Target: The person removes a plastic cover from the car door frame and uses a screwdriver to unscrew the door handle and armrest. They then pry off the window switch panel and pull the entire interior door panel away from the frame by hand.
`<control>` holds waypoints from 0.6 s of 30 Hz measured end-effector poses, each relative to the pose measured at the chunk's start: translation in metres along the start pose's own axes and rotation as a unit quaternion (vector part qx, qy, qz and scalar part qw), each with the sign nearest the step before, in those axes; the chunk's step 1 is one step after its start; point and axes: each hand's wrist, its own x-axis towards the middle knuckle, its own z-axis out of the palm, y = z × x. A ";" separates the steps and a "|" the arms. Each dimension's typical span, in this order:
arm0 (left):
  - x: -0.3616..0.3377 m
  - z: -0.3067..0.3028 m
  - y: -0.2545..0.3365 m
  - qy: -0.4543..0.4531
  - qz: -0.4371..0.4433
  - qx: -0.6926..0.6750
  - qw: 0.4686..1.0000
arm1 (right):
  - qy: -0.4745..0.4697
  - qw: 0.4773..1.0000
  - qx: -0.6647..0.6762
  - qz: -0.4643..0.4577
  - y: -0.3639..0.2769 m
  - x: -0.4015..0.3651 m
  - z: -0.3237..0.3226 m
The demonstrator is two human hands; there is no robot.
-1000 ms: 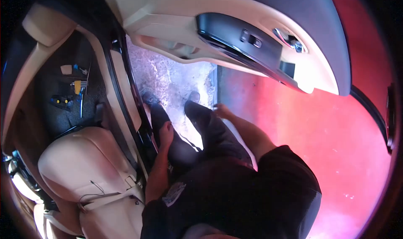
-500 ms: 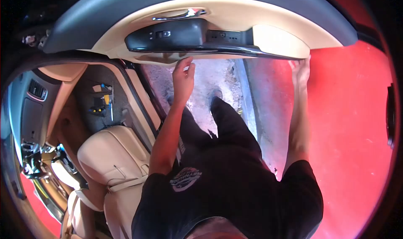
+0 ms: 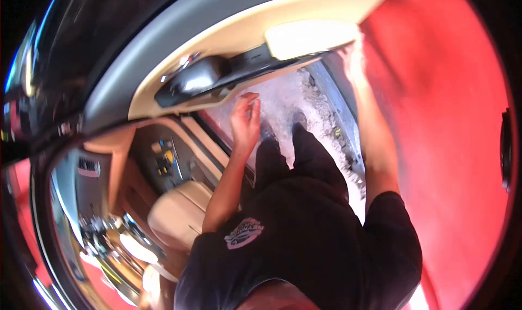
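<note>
A car door panel (image 3: 239, 30), beige with a dark grey upper edge, arches across the top of the view. It carries a glossy black switch housing (image 3: 198, 76) and a pale armrest pad (image 3: 310, 37). My right hand (image 3: 353, 60), blurred by motion, has its fingers on the panel's edge at the right end of the armrest. Below the panel's lower edge is my left hand (image 3: 246, 119), fingers loosely curled and thumb apart, with nothing visible in it. A small gap seems to separate it from the panel.
At left is the car's interior, with a beige seat (image 3: 179, 215) and several tools (image 3: 167, 157) on the dark floor mat. The door sill (image 3: 209, 141) runs beside my left forearm. My feet stand on rough pale ground (image 3: 277, 100); a red surface (image 3: 446, 147) fills the right side.
My view has turned, so the door panel now slants up to the right. My left hand has come off the panel's lower edge. My right hand stays at the armrest's end.
</note>
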 end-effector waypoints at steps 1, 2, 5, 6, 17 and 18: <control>0.016 -0.006 0.030 -0.017 0.073 0.059 0.995 | -0.018 1.000 -0.002 -0.003 0.018 0.002 -0.014; 0.031 -0.013 0.055 -0.029 0.151 0.112 0.982 | 0.037 0.995 -0.088 0.014 0.009 -0.010 -0.008; 0.066 -0.017 0.098 -0.038 0.202 0.042 0.978 | 0.053 0.994 -0.088 0.036 0.027 -0.027 -0.015; 0.076 -0.018 0.107 -0.047 0.195 0.040 0.979 | 0.068 0.991 -0.106 0.053 0.036 -0.036 -0.019; 0.100 0.013 0.033 -0.115 0.162 0.288 0.937 | 0.120 0.983 -0.088 -0.108 0.096 -0.036 -0.081; 0.105 0.022 0.045 -0.097 0.055 0.304 0.946 | 0.119 0.986 -0.050 -0.109 0.085 -0.015 -0.082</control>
